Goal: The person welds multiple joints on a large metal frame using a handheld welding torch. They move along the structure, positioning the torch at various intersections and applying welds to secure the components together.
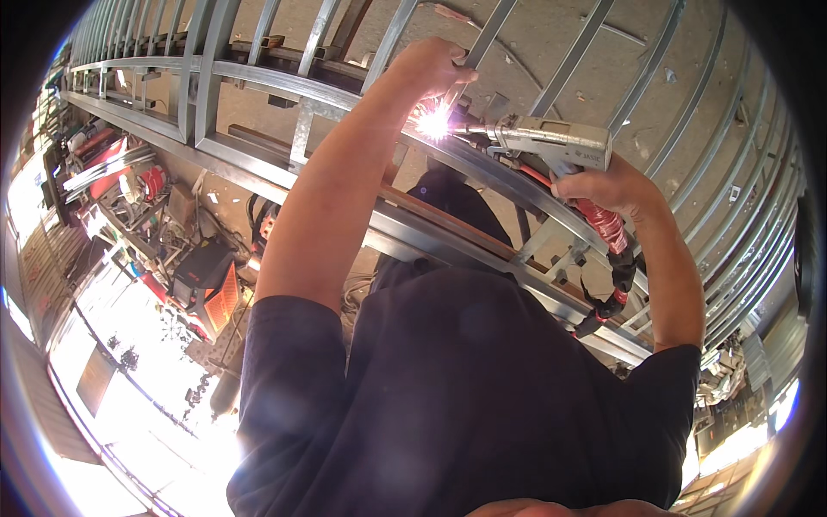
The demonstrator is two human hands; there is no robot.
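Note:
My right hand (603, 185) is wrapped round the handle of a grey pistol-shaped welding gun (551, 136), whose nozzle points left. A dazzling white-pink arc (433, 119) burns at its tip, on a long metal rail (495, 172), and the glare hides the joint there. Just beyond the arc, my left hand (431, 67) closes its fingers on a thin square metal bar (489, 34) that meets the rail. From the gun's handle hangs a cable bound in red wrap (603, 226), with black sections lower down.
Many parallel metal bars (689, 95) of the frame spread to the right and far side. A lower rail (413, 237) crosses in front of my body. At left, tools and an orange-and-black case (215, 293) lie cluttered on the floor. Strong sunlight glares at lower left.

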